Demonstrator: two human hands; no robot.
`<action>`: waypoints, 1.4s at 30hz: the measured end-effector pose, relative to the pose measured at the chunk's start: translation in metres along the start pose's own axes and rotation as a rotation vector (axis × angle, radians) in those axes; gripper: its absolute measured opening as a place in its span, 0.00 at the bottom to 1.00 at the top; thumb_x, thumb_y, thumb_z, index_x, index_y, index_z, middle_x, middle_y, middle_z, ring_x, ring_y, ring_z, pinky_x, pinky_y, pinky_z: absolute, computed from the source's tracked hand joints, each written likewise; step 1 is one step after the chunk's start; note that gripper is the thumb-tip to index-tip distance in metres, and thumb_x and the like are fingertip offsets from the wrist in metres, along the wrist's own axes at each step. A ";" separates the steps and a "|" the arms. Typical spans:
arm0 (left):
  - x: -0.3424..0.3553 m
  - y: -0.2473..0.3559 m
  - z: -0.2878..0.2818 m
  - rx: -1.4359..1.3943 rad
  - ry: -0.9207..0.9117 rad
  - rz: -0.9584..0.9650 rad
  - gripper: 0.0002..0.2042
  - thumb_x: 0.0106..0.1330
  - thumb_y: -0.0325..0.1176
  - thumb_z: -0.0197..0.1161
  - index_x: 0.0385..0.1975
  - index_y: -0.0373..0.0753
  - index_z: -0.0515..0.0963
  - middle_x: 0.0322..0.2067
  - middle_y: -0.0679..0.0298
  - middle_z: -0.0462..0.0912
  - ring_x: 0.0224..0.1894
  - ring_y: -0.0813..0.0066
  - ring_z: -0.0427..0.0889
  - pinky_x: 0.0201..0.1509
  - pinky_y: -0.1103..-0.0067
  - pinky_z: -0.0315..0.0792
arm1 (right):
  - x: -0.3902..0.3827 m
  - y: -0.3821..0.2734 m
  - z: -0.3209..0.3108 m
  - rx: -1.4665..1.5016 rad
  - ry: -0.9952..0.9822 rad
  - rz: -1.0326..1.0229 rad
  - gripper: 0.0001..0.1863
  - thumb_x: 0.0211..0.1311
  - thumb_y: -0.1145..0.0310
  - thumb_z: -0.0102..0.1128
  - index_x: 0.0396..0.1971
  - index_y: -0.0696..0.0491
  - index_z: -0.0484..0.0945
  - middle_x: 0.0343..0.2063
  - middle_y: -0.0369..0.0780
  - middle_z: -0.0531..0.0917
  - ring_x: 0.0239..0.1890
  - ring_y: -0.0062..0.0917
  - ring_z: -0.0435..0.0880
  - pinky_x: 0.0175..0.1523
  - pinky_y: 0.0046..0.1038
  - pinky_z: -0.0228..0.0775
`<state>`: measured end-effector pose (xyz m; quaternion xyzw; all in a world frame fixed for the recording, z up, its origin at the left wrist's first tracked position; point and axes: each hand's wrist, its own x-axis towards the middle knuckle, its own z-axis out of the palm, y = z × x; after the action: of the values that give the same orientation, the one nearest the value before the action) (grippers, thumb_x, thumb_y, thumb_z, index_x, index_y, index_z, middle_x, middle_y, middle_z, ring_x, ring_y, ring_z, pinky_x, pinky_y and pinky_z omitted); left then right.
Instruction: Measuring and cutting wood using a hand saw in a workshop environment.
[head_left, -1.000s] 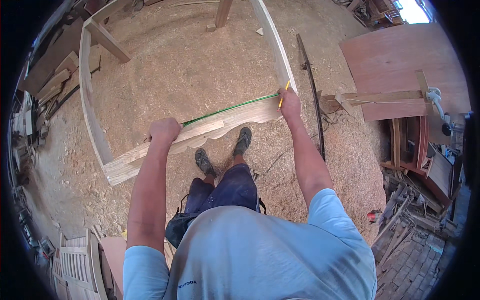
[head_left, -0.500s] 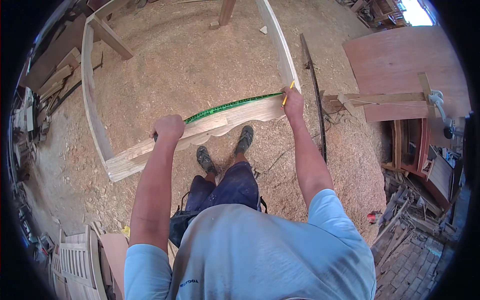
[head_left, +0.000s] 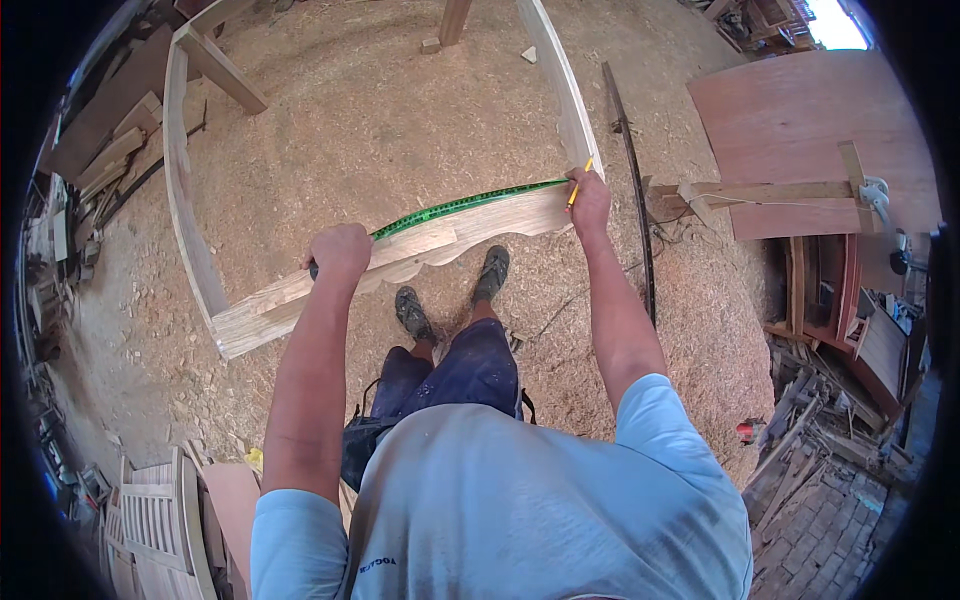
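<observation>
"Sawdust and shavings (head_left: 350, 150) cover the floor in here, with a reddish board (head_left: 800, 120) off at two o'clock. Where's that green tape measure (head_left: 455, 207)?"

"Taking twelve as straight ahead of the person, it's strung between both hands, along the far edge of the scalloped front rail (head_left: 520, 212). From the left hand (head_left: 340, 248) its long axis runs out between two and three o'clock, almost parallel to the rail."

"Which hand is nearer to it?"

"Neither; each has one end. Seen from the right hand (head_left: 590, 195), the strip goes back between eight and nine."

"How are they gripping?"

"Left is curled into a fist around something dark, the case I'd say, since only a bit pokes out. Right is pinched closed on the strip's end, with a yellow pencil (head_left: 574, 198) caught in the same fingers. Whether those fingertips press the wood too, I can't tell."

"And the strip itself?"

"Bright green with dark markings, bowed gently toward twelve, broad near the left fist, thin as it nears the right."
</observation>
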<state>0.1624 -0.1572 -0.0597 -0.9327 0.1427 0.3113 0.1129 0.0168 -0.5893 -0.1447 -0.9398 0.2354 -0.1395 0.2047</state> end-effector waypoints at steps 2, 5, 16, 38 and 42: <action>0.000 0.000 0.000 -0.004 0.006 0.011 0.22 0.74 0.48 0.59 0.46 0.35 0.89 0.42 0.46 0.92 0.39 0.39 0.91 0.34 0.35 0.83 | -0.001 0.000 0.001 -0.002 0.053 -0.049 0.09 0.68 0.71 0.59 0.44 0.50 0.86 0.32 0.42 0.82 0.33 0.37 0.82 0.42 0.38 0.76; 0.001 0.001 0.002 -0.021 0.016 -0.017 0.21 0.74 0.48 0.59 0.46 0.35 0.89 0.42 0.46 0.92 0.39 0.39 0.91 0.34 0.35 0.83 | -0.003 -0.001 0.002 -0.063 0.060 -0.032 0.10 0.69 0.71 0.59 0.45 0.48 0.86 0.33 0.41 0.82 0.33 0.36 0.82 0.42 0.37 0.76; 0.004 0.002 0.013 -0.003 0.074 -0.012 0.21 0.72 0.49 0.61 0.44 0.35 0.90 0.41 0.46 0.92 0.39 0.39 0.91 0.34 0.35 0.82 | -0.011 -0.009 0.006 -0.112 0.163 -0.064 0.10 0.69 0.69 0.62 0.46 0.44 0.86 0.35 0.39 0.81 0.35 0.35 0.82 0.43 0.36 0.75; 0.004 -0.001 0.012 -0.025 0.065 -0.018 0.21 0.72 0.47 0.59 0.43 0.35 0.90 0.41 0.47 0.92 0.40 0.40 0.91 0.36 0.35 0.82 | -0.007 -0.005 0.011 -0.072 0.179 -0.045 0.09 0.67 0.69 0.62 0.43 0.45 0.87 0.33 0.40 0.83 0.33 0.37 0.82 0.42 0.37 0.74; 0.005 -0.001 0.013 -0.034 0.054 -0.023 0.21 0.73 0.48 0.60 0.44 0.35 0.90 0.42 0.47 0.92 0.41 0.41 0.91 0.37 0.35 0.82 | -0.005 -0.002 0.011 -0.055 0.176 -0.053 0.08 0.67 0.69 0.62 0.42 0.46 0.88 0.32 0.41 0.83 0.33 0.37 0.82 0.41 0.37 0.74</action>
<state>0.1595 -0.1533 -0.0726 -0.9441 0.1294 0.2873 0.0966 0.0172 -0.5818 -0.1539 -0.9351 0.2313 -0.2202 0.1535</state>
